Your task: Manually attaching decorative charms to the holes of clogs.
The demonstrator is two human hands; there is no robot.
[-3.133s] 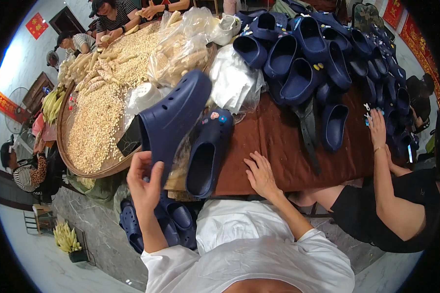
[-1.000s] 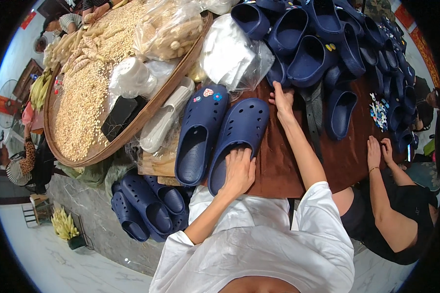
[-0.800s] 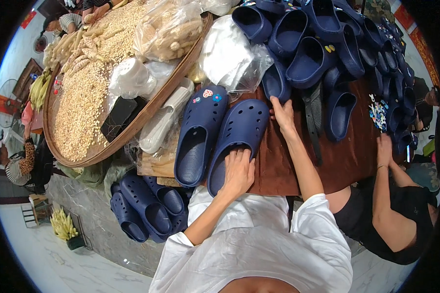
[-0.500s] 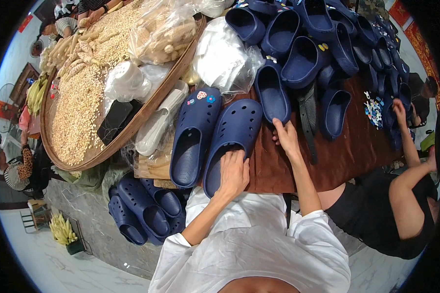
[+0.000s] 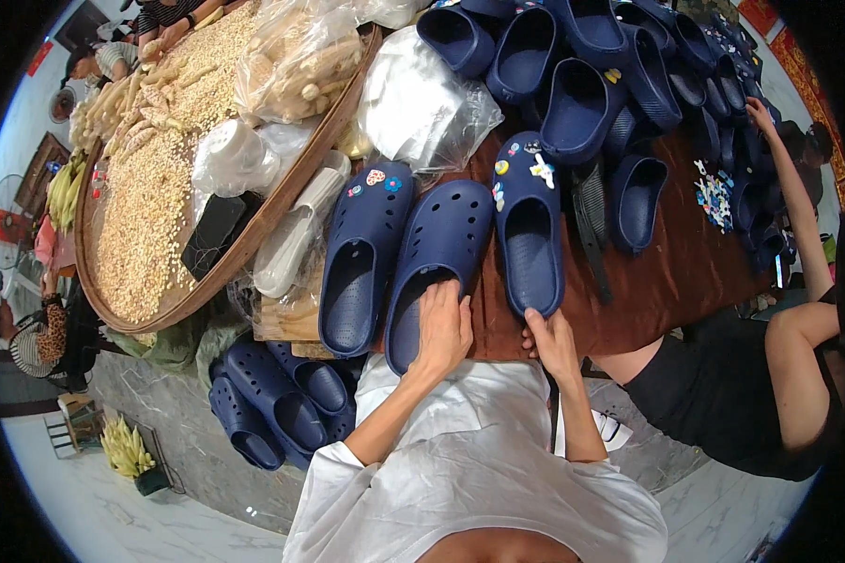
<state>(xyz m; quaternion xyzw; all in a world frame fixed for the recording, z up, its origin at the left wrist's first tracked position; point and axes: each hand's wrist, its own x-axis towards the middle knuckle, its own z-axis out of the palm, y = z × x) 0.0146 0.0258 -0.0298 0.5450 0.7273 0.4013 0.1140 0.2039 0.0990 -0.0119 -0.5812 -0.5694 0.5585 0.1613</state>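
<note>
Brown cloth point(image 5: 690, 272) stretches across the centre and right of my view, a heap of navy clogs point(image 5: 573, 141) at its upper right. At centre, the plain clog point(image 5: 451, 220) lies just beside the decorated clog point(image 5: 532, 258). My left hand point(image 5: 441, 328) has its fingers inside the plain one; their grip I can't tell. My right hand point(image 5: 556, 345) pinches the decorated heel, below small charms point(image 5: 543, 172). I judge this step as placing the pair together; moving on calls for a light heel pinch.
</note>
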